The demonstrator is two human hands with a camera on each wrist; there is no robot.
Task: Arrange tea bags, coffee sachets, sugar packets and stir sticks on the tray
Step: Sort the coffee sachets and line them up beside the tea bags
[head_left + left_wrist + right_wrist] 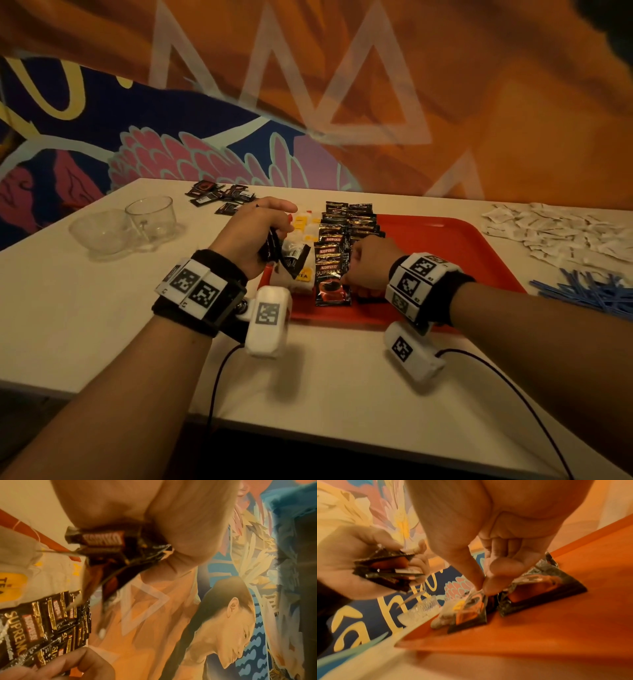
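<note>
Laying coffee sachets (333, 270) in overlapping rows on the red tray (455, 250) looks like the step in hand. Left hand (251, 236) hovers over the tray's left edge, fingers curled round a spare bundle of sachets (109, 543). Right hand (368, 263), fingers pointing down, pinches thumb to fingertip at a near sachet's corner. Next, I judge, another sachet passes across from the bundle. Sugar packets (561, 229) and stir sticks (596, 291) wait on the bench, right.

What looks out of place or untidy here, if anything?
Sugar packets and blue stir sticks lie in loose heaps on the table, right of the red tray. A few dark sachets sit scattered beyond its far left corner. Nothing looks spilled or damaged.
</note>
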